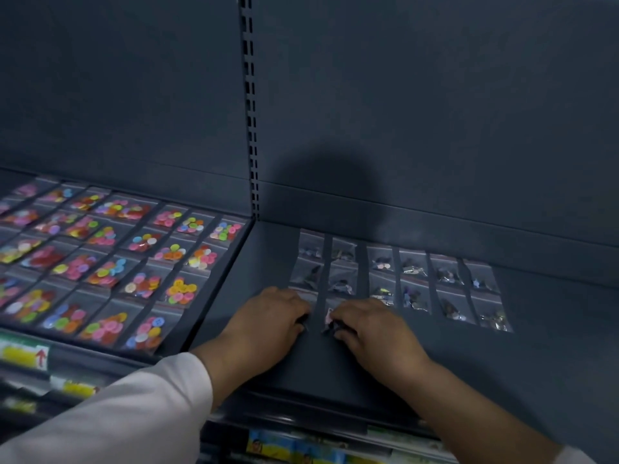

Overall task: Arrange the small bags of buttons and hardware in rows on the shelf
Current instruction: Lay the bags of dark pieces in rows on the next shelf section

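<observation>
Clear slick plastic: our right hand [371, 329] pinches a small, seemingly light, floppy bag of hardware [330, 318] by its edge, while whether our left hand [271, 316] beside it holds anything we cannot tell.

A thin metal post [251, 105] with two lines of little slots runs up the middle. A flat dark grey wall [435, 95] stands to the right of the post, and another grey wall panel [117, 78] stands to its left. A big round shadow [331, 182] lies on the wall just right of the bottom of the post. Far below the post, to its left, is a yellow label with a red arrow [23, 354], with a smaller yellow label [75, 388] under it. Straight down from the post, at the very bottom, are bright picture packets [294, 450], too blurry to read.
</observation>
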`<state>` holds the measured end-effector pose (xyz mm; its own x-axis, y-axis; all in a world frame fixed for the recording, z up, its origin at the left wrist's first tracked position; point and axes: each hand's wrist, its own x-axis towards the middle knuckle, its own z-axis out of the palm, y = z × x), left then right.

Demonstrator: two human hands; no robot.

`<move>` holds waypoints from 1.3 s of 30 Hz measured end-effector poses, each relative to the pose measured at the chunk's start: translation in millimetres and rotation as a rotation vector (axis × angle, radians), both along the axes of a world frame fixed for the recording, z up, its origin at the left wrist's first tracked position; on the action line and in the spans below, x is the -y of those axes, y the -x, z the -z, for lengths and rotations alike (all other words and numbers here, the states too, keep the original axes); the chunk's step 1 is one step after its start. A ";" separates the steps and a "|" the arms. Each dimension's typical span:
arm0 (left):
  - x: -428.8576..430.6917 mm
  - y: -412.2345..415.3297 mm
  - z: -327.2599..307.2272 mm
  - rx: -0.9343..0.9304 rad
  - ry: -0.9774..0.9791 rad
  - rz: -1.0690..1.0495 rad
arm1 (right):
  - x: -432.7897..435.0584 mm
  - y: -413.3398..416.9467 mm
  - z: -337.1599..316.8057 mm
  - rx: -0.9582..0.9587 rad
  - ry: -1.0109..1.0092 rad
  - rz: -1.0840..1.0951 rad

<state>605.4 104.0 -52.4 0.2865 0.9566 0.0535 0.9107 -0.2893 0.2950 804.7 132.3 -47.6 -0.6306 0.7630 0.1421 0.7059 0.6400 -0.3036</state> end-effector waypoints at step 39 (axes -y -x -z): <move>92.8 159.4 -65.9 -0.070 -0.193 -0.582 | 6.5 189.8 -58.9 0.071 -0.106 -0.352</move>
